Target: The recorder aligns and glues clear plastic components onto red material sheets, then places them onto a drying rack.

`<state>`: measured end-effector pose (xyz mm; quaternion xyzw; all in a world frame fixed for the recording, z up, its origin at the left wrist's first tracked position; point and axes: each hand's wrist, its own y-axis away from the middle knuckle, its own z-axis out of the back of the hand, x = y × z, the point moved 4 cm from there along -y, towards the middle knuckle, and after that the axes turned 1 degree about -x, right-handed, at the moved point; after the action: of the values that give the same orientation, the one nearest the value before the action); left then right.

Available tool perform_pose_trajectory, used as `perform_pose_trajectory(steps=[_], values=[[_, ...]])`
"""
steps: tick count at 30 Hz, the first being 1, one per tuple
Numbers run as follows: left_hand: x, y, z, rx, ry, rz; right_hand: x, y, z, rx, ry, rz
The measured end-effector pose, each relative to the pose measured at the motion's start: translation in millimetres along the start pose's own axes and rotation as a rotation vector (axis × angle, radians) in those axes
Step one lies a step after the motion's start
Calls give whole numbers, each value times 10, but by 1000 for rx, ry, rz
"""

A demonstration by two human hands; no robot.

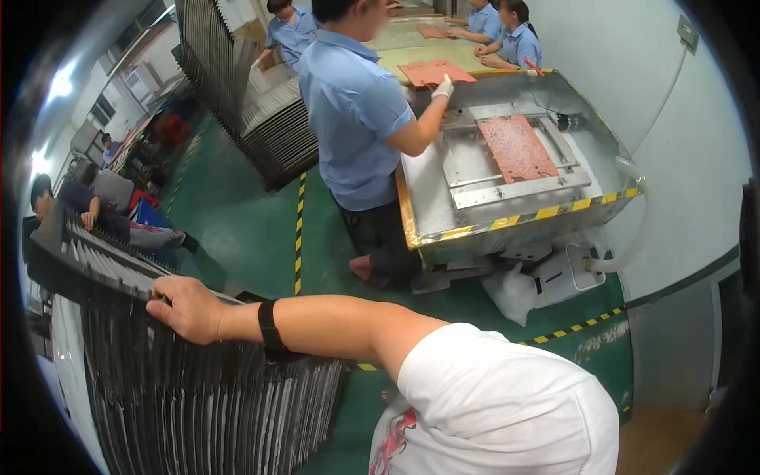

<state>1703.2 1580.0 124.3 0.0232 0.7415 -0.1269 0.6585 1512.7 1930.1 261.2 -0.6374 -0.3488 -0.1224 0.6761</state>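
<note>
My right arm, in a white sleeve with a black wristband, reaches across to the left. At its end my right hand (pixel 190 309) is closed over the upper edge of a tall black slatted rack (pixel 214 412), thumb on the near side. The rack is made of many thin upright dark slats with lighter edges, packed close together. Pale slats show along its far upper side. What lies under my curled fingers is hidden. My left hand is out of view.
A person in a blue shirt (pixel 356 119) stands ahead, a gloved hand on a reddish panel (pixel 435 73). Right of them, a metal tub (pixel 530 218) with striped edging holds another red panel (pixel 518 148). A second slatted rack (pixel 277 134) stands beyond. Several people are farther back.
</note>
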Motion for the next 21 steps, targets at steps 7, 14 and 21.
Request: perform_pose_trajectory(steps=[7,14,21], values=[[-10,1171,213,-91,0,48,711,419,366,151,-119,-29],[-516,1859,1141,-188,-60,33,1488,787,675,205,-213,-85],[-757,2989,2263,-376,-91,-3,2011,1252,1193,231,-240,-45]])
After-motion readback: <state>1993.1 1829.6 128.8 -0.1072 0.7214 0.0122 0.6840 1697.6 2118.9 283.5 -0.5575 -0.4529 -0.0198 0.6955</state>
